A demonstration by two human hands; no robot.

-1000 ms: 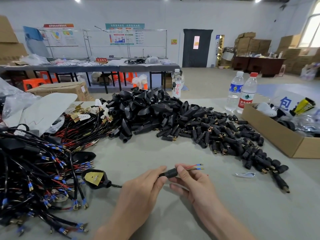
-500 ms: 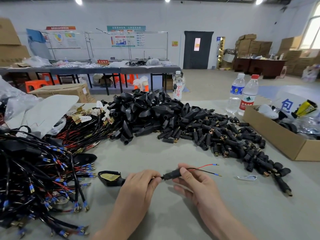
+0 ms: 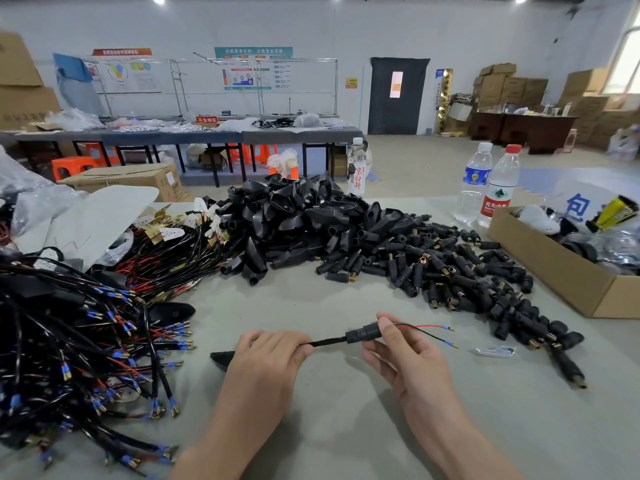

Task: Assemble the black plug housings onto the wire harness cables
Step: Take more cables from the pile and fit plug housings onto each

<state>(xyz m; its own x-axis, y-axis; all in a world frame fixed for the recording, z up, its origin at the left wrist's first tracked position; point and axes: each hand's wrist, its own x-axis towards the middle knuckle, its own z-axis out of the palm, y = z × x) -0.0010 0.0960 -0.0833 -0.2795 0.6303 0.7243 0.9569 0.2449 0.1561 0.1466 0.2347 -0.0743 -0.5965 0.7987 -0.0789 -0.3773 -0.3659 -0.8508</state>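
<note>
the cable (image 3: 329, 342) is held just above the table (image 3: 346, 438), stretched btwn both hands. the left hand (image 3: 266, 358) has its fingers curled round the cable. the right hand (image 3: 405, 355) pinches the small black plug housing (image 3: 363, 332) w/ thumb and first finger, and its other fingers are loose.

the cable looks light and bendy, so it will flop if you hold it far back. best to grip it close to the housing. the housing looks like hard plastic, small and smooth, so it could slip. pinch it on its sides. the thin red and black wires (image 3: 426, 328) poking out past it look easy to bend, so don't pull on the tips.

vs. half a sec ago: the hands are farther apart and more bare cable shows btwn them. the housing and wire tips sit more to the right. the flat plug end (image 3: 221, 358) was out in the open, now it's half hidden behind the left hand.
</note>
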